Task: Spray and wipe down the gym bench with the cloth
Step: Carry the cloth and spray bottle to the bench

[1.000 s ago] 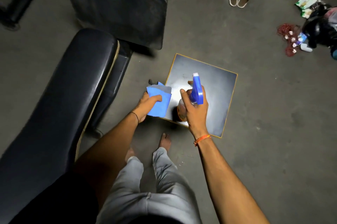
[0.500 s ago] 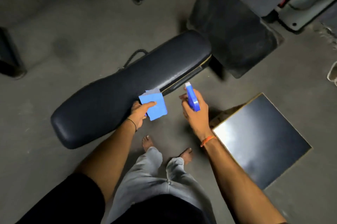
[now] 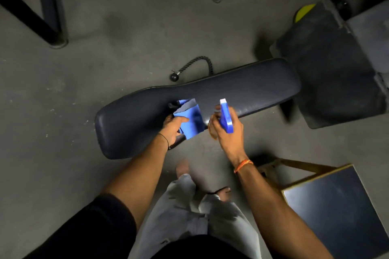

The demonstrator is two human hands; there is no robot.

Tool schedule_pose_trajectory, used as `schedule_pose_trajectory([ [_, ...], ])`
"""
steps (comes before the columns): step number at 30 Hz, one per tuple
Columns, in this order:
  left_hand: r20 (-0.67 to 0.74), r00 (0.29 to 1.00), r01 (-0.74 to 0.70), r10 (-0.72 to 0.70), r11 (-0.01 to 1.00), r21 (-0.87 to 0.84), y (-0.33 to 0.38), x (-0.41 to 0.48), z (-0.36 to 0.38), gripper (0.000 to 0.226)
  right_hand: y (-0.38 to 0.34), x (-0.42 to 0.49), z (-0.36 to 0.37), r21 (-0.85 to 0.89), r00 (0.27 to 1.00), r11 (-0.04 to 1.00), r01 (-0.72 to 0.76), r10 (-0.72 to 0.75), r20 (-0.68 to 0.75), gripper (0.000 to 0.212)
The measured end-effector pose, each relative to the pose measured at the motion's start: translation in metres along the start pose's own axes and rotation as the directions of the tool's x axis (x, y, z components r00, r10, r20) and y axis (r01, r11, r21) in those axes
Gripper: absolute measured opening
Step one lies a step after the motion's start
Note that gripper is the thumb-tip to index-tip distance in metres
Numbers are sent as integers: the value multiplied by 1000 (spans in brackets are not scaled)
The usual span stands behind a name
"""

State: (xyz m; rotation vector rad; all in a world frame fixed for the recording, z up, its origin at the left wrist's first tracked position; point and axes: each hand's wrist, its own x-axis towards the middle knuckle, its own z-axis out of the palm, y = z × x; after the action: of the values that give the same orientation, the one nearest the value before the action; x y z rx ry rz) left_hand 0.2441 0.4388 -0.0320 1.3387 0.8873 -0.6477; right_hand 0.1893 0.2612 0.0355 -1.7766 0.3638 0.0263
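Observation:
The dark padded gym bench (image 3: 242, 88) lies across the middle of the view, running from lower left to upper right. My left hand (image 3: 172, 129) holds a folded blue cloth (image 3: 190, 120) over the bench's near edge. My right hand (image 3: 228, 132) grips a spray bottle with a blue trigger head (image 3: 226, 115); its nozzle points toward the bench pad. The bottle's body is mostly hidden behind my fingers.
A second dark seat pad (image 3: 332, 65) stands at the bench's right end. A low stool with a dark top (image 3: 336, 212) is at the lower right. A black rope handle (image 3: 195, 65) lies on the floor behind the bench. Black metal frames (image 3: 48, 25) stand at the back.
My view has swung left from the stool to the bench, which now lies centred in front of me. Both hands, still holding cloth and bottle, have moved over the bench's near edge.

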Motion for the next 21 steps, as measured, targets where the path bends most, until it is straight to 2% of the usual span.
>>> schedule_pose_trajectory([
  [11,-50,999,17,-21,997,-81,8,55,-7,51,4,46,33,-8,996,1000,18,-18,91,16],
  [17,-177,983,27,-51,991,-132,4,86,-5,52,20,67,31,-58,989,998,24,-15,148,24],
  [21,-132,990,28,-44,992,-120,1,102,20,50,30,80,21,-88,985,996,31,-16,170,20],
])
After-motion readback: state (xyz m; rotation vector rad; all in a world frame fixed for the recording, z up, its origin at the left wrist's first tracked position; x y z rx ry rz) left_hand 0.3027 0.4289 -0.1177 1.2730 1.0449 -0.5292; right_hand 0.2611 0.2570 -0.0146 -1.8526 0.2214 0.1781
